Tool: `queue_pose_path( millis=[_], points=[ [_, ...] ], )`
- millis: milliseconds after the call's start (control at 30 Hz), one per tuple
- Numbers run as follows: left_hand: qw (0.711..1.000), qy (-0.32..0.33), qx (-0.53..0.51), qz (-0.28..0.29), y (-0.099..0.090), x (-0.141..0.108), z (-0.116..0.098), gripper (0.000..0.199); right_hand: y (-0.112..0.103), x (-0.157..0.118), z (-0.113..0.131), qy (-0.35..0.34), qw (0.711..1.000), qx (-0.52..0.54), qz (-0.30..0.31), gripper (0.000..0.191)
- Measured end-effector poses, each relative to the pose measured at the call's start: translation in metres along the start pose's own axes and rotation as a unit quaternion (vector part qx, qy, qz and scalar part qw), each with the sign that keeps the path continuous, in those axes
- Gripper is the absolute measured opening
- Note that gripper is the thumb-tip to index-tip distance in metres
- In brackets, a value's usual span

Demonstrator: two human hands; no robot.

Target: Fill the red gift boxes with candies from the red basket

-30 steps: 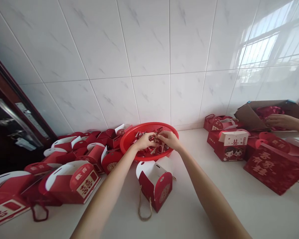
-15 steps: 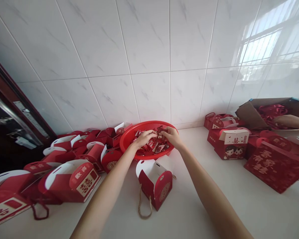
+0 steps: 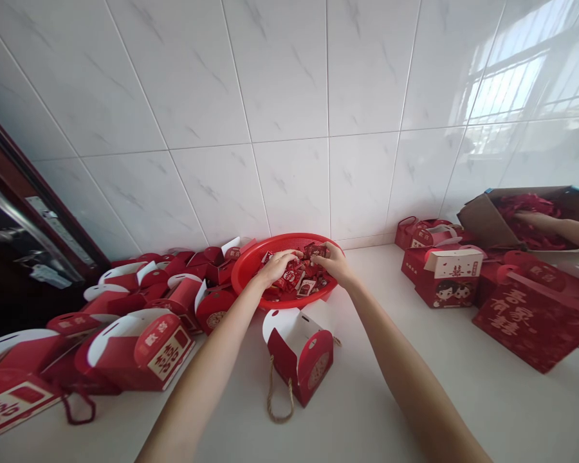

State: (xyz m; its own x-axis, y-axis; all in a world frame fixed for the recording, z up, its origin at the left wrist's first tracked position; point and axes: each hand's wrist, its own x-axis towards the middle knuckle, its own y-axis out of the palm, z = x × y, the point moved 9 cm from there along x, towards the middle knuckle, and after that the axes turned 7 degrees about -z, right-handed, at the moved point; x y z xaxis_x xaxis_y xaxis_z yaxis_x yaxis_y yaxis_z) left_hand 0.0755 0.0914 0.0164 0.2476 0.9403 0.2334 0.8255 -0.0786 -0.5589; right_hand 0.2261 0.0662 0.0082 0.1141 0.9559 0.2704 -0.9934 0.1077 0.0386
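Observation:
Both hands are in a red plastic basket [image 3: 241, 278] of small red wrapped packets [image 3: 306, 287]. My left hand [image 3: 277, 267] lies over the packets on the left side; its fingers are bent, and what they hold, if anything, is hidden. At the basket's right side, my right hand [image 3: 332, 262] has its thumb and fingers closed around something red among the packets, too small to name. Between my forearms, just in front of the basket, stands an open red gift box [image 3: 299, 360] with a white inside and a rope handle.
Many red boxes [image 3: 168, 350] crowd the left side, near a dark door with a metal handle [image 3: 4, 212]. More red boxes [image 3: 456, 280] stand right. Another person's hand [image 3: 535, 220] reaches into a cardboard box [image 3: 482, 218] of red material.
My hands have shifted slightly among the packets, and some packets lie differently. The other person's hand has moved left and deeper into the red material.

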Motion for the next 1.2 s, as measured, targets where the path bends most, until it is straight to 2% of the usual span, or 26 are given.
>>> queue_pose_path(
  millis=[200, 300, 467, 533, 667, 733, 833, 933, 1100, 1200],
  points=[
    [0.994, -0.016, 0.103, 0.026, 0.003, 0.004, 0.017, 0.033, 0.003, -0.001, -0.003, 0.012, 0.999, 0.027, 0.020, 0.028],
    [0.985, 0.000, 0.164, 0.057, 0.009, 0.000, 0.016, 0.025, 0.004, 0.000, -0.004, 0.011, 0.999, 0.032, 0.019, 0.027],
    [0.951, 0.039, 0.217, 0.218, 0.046, -0.021, 0.007, 0.023, 0.003, 0.000, -0.003, -0.003, 1.000, 0.027, 0.008, 0.024],
    [0.934, 0.041, 0.243, 0.259, 0.057, -0.026, 0.009, 0.029, 0.003, 0.000, -0.003, -0.007, 1.000, 0.023, 0.005, 0.023],
    [0.913, 0.029, 0.292, 0.283, 0.063, -0.024, 0.021, 0.053, 0.004, 0.002, -0.004, -0.015, 1.000, 0.020, 0.003, 0.019],
    [0.909, 0.029, 0.299, 0.289, 0.066, -0.022, 0.025, 0.050, 0.004, 0.002, -0.004, -0.018, 1.000, 0.019, 0.004, 0.018],
    [0.912, 0.032, 0.296, 0.283, 0.067, -0.020, 0.026, 0.033, 0.004, 0.002, -0.005, -0.021, 1.000, 0.017, 0.003, 0.018],
    [0.928, 0.030, 0.274, 0.251, 0.061, -0.016, 0.024, 0.028, 0.002, 0.003, -0.007, -0.024, 1.000, 0.017, -0.002, 0.019],
    [0.972, 0.032, 0.189, 0.137, 0.035, -0.001, 0.017, 0.031, -0.001, 0.008, -0.012, -0.026, 0.999, 0.020, -0.021, 0.020],
    [0.988, 0.038, 0.136, 0.064, 0.019, 0.007, 0.013, 0.033, -0.002, 0.010, -0.014, -0.022, 0.999, 0.020, -0.028, 0.019]
  ],
)
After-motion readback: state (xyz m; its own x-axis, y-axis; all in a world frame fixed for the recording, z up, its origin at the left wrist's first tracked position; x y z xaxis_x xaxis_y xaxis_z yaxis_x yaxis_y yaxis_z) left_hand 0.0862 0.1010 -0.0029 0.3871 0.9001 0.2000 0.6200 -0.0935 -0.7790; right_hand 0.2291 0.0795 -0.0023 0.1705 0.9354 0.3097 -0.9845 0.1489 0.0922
